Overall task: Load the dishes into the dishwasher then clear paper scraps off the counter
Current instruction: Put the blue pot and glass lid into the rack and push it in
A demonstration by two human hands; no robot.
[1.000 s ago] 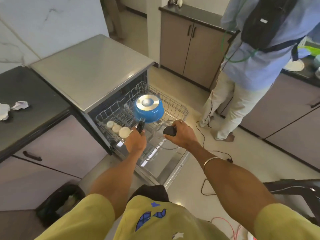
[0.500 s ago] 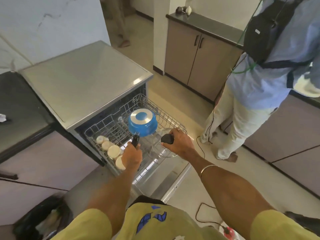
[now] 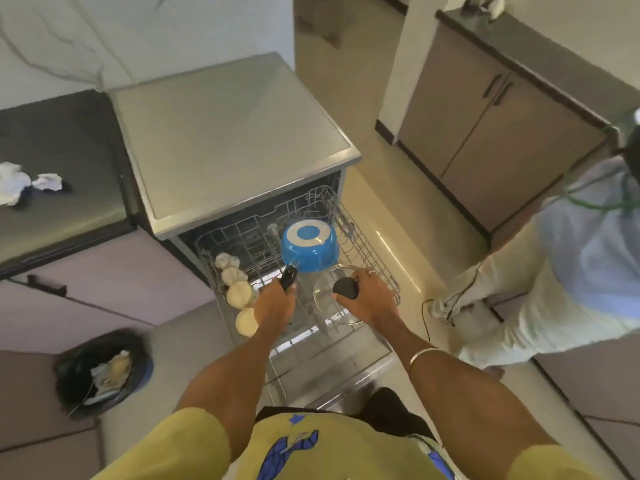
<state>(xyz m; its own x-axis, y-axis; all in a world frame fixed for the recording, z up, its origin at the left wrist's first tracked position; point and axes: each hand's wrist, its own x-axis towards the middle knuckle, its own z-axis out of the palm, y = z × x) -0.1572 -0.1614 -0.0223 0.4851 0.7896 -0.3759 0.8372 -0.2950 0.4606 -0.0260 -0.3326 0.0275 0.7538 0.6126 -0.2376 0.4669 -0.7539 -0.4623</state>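
- Crumpled paper scraps (image 3: 20, 183) lie on the dark counter (image 3: 65, 140), far left.
- Black trash bin (image 3: 100, 370) on the floor, lower left, with rubbish inside.
- Dishwasher (image 3: 228, 133), its rack (image 3: 374, 268) pulled out; four cream cups (image 3: 239, 294) in a row along the rack's left edge.
- Left hand (image 3: 275, 306) curled round a black handle (image 3: 289, 277) that runs to an upturned blue pan (image 3: 309, 247) in the rack.
- Right hand (image 3: 372, 297) grips the black knob (image 3: 345, 288) of a glass lid (image 3: 332, 299) over the rack, just in front of the pan.
- Another person (image 3: 561, 271) stands at right.
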